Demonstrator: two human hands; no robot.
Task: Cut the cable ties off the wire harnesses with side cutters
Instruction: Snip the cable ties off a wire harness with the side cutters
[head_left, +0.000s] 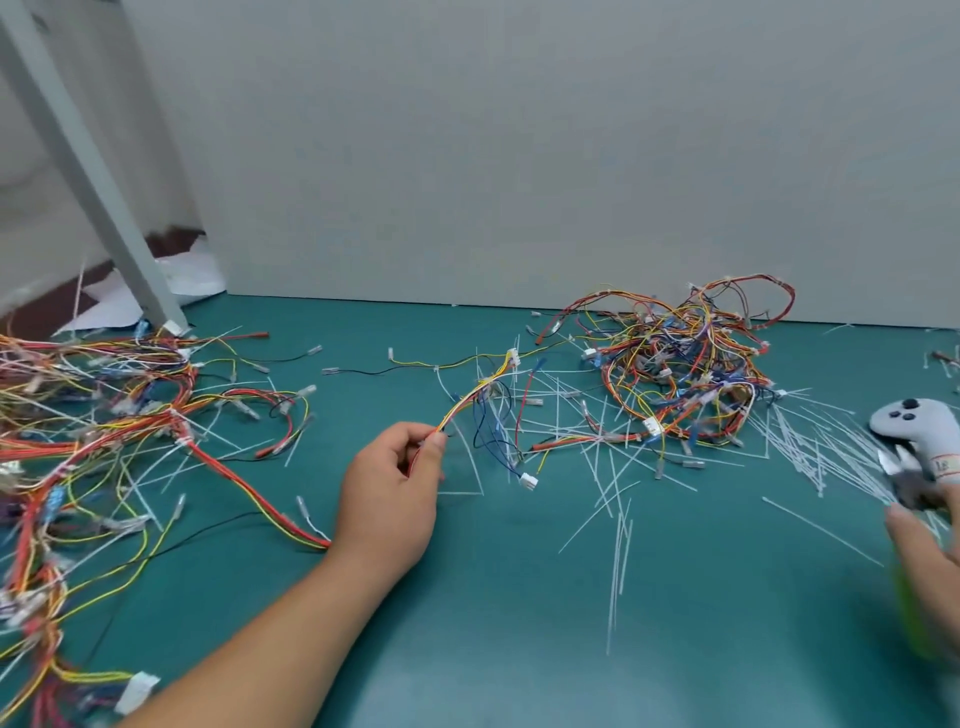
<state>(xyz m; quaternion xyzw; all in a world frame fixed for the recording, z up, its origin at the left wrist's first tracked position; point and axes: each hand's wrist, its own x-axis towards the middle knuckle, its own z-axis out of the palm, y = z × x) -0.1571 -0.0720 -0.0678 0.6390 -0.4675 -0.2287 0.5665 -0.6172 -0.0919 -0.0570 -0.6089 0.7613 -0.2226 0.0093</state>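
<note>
Pinching one wire harness between the thumb and curled fingertips of the left grip, near the middle of the green worktop. Holding the bundle of red, orange and yellow strands slightly off the surface, rising from the fingertips toward a white connector further back, and trailing the other way under the wrist toward the left edge. Letting thin blue and black branches droop from the held stretch, ending in a small white plug lying on the worktop just right of the left grip.

Grasping the side cutters in the right grip at the right edge of the worktop, partly cut off there and blurred. Pointing the pale blades toward the back edge, jaws standing slightly parted, well apart from the held harness. Showing only a yellow-green smear of handle below the palm.

Sharing the worktop with a large tangled harness pile along the left edge and a second harness heap toward the back right corner. Working amid loose white cable ties strewn from the middle to the right edge, thickest just beside the cutters. Having a grey handheld controller just behind the cutters; touching or merely overlapping, cannot tell.

Facing a plain grey wall along the back edge, with a slanted grey post meeting the back left corner and white paper beside its foot.
</note>
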